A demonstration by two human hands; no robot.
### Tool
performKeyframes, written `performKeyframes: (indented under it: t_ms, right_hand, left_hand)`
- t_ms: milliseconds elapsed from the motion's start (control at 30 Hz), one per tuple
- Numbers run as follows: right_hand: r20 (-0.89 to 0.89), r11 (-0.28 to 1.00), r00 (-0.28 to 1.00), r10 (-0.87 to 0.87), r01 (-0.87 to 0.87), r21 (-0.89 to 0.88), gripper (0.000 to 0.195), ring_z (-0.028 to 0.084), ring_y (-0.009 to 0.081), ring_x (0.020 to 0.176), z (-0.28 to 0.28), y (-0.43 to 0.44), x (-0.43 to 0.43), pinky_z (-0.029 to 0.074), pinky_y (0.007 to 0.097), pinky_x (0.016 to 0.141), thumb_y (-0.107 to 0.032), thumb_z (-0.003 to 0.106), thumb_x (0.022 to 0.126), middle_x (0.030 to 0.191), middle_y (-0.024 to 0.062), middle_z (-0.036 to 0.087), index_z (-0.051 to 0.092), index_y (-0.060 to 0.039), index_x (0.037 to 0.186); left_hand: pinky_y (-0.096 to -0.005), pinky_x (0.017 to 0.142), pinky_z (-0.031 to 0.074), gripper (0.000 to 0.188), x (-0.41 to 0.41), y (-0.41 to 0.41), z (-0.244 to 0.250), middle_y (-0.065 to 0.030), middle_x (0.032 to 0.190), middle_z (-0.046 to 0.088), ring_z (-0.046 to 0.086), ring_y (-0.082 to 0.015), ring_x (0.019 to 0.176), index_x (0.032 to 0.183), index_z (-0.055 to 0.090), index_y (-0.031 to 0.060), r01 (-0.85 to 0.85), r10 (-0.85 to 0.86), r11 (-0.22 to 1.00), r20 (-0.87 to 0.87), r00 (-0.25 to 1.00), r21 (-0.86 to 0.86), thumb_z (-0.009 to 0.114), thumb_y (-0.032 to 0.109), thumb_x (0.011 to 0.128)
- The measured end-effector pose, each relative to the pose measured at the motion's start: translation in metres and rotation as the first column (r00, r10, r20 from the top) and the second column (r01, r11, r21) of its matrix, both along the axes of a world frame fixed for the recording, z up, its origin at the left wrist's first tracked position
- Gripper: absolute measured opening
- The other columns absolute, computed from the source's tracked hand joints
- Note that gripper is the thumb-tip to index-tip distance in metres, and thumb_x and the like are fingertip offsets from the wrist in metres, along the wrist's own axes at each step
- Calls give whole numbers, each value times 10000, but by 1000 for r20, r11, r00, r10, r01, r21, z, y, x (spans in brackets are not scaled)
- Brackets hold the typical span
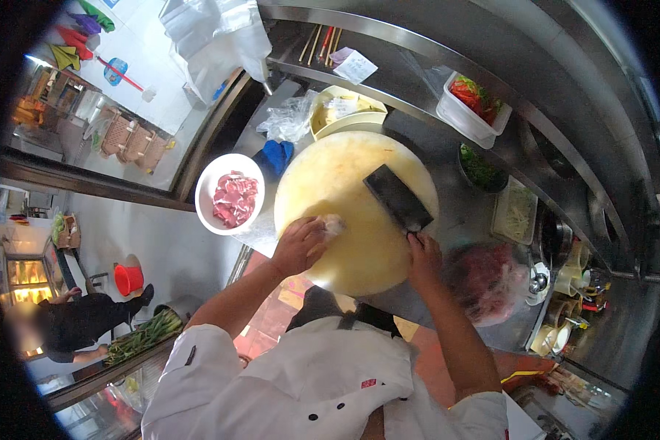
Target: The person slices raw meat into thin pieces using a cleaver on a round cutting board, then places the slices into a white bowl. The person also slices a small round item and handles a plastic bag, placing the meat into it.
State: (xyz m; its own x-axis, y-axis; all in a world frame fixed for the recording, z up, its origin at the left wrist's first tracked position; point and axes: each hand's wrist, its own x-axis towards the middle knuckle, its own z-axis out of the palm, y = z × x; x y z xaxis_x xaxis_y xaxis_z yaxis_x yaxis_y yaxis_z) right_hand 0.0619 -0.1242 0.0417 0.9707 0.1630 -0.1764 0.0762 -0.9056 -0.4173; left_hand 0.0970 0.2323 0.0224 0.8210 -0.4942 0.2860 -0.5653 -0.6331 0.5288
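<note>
A round, yellowish chopping block [357,253] stands before me. My right hand [424,254] grips the handle of a dark-bladed cleaver [399,198], whose broad blade lies over the right side of the block. On the left side, my left hand [302,245] has its fingers curled onto a small whitish lump [333,224] at the block's surface; blur hides what it is. Left of the block, a white bowl [202,192] holds sliced raw meat [235,199].
A pale tub [349,122], clear plastic bag [289,118] and blue cloth [278,157] sit behind the block. Bagged red meat [487,280] lies at right, near a container of pale shreds [516,209]. A shelf holds a white tub [470,121]. Another person [88,319] stands beyond the glass.
</note>
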Motion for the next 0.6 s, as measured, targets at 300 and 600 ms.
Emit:
performKeyframes:
  t_ms: [300,600]
  right_hand:
    - [-79,966,990,117,-95,239,530,557,424,1208,8,109,51,460,495,1034,-213,708,885,1282,215,555,559,-70,1373]
    - [-160,958,959,234,-199,207,389,637,402,1114,-22,137,73,526,513,915,-376,633,964,1213,183,613,641,-149,1280]
  left_hand:
    - [-471,856,527,189,37,-12,-15,-148,993,690,652,-368,920,969,711,68,-130,113,986,-164,980,-101,766,175,823]
    - [-514,794,483,95,39,-9,-20,-161,956,672,620,-386,910,920,672,79,15,-13,999,-76,997,29,678,139,846]
